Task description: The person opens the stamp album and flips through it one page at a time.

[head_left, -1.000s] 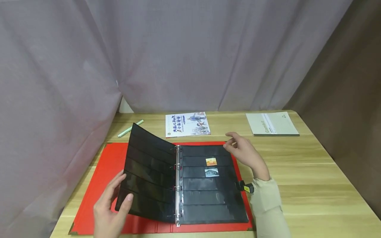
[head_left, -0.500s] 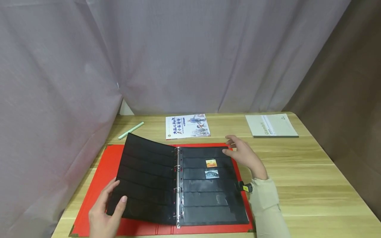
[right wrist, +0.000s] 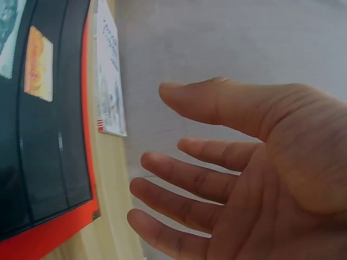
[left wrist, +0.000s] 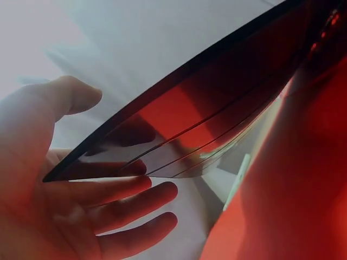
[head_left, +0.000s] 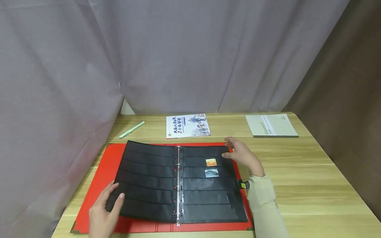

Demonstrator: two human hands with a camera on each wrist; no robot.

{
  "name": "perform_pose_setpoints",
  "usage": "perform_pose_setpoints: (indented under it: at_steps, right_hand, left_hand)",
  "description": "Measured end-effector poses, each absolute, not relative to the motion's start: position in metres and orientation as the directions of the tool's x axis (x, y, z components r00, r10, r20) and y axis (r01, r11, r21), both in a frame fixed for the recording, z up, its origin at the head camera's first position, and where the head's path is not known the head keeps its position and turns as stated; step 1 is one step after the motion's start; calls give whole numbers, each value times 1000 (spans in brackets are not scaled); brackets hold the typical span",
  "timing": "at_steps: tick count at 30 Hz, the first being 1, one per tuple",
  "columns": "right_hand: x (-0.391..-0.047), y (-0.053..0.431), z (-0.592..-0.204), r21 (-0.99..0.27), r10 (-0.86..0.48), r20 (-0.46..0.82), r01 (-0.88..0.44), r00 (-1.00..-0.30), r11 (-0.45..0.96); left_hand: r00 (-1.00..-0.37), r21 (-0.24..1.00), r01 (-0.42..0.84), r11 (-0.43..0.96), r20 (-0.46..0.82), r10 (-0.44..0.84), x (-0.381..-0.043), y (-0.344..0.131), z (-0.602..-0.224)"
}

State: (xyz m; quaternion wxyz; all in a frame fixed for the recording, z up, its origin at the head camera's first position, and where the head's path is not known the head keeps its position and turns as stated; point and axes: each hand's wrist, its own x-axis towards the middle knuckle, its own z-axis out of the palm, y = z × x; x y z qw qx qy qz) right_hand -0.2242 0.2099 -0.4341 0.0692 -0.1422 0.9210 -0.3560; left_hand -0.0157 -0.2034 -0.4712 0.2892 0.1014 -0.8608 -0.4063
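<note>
A red stamp album (head_left: 104, 178) lies spread on the table, its metal ring spine (head_left: 178, 188) in the middle. At its left edge, my left hand (head_left: 104, 208) has its fingers under a black pocket page (head_left: 146, 175). The left wrist view has this page's edge resting on the nearly straight fingers (left wrist: 135, 211), the thumb apart above it. The right-hand page (head_left: 208, 211) holds an orange-yellow stamp (head_left: 211, 162) and, below it, a grey-blue stamp (head_left: 211, 173). Over that page's top right corner, my right hand (head_left: 242, 155) hovers, fingers relaxed and holding nothing in the right wrist view.
Behind the album lie a pale green pen (head_left: 132, 129), a white illustrated booklet (head_left: 188, 126) and, farther right, a pale notebook (head_left: 271, 125) marked "Gambit". A grey curtain (head_left: 184, 56) hangs along the back of the wooden table (head_left: 312, 178).
The left page has come down leftward with my left hand, from steeply raised to nearly flat. My right hand has shifted slightly and its fingers have loosened.
</note>
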Motion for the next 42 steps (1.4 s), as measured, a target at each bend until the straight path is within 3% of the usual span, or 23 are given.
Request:
perform_pose_setpoints:
  at_steps: [14, 26, 38, 42]
  right_hand:
    - [-236, 211, -458, -642, -297, -97, -168, -950, 748]
    - [-240, 207, -477, -602, -305, -119, -176, -945, 779]
    - [-238, 207, -477, -570, -273, -164, -135, -948, 811]
    - [-239, 207, -476, -540, -273, -167, -144, -947, 829]
  left_hand:
    - [-888, 726, -63, 685, 272, -371, -19, -212, -483]
    - [-942, 682, -258, 685, -21, -334, -26, -222, -487]
    - [-941, 660, -316, 681, -128, -312, -31, -219, -494]
    - [-953, 676, -257, 690, -62, -295, -34, -220, -489]
